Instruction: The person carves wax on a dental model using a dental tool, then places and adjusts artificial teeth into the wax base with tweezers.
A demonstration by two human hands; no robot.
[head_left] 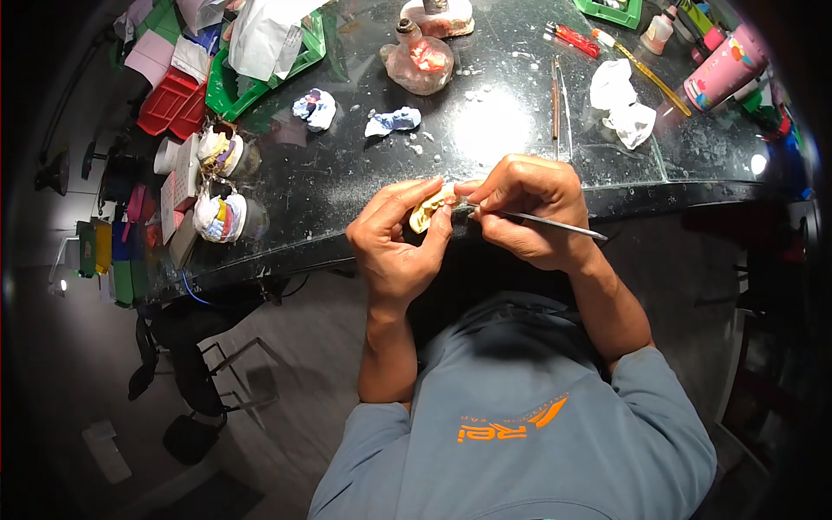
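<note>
My left hand (pixel 394 234) grips a small yellow dental cast (pixel 425 211) between thumb and fingers, just over the table's front edge. Part of the cast is hidden behind the fingers. In my right hand (pixel 536 208) is a thin metal carving tool (pixel 559 225), held like a pen, its shaft pointing down to the right. The tool's working end is near the cast, but I cannot tell whether it touches. Past the hands lie a blue-and-white lump (pixel 394 121) and another such lump (pixel 315 109).
The black table (pixel 295 191) carries a glass spirit burner (pixel 419 61), dental models on articulators (pixel 221 217), a red bin (pixel 173 104), a green bin (pixel 225 91), slim tools (pixel 555 100), crumpled tissue (pixel 622 104), a yellow brush (pixel 650 74) and a pink tumbler (pixel 726 68).
</note>
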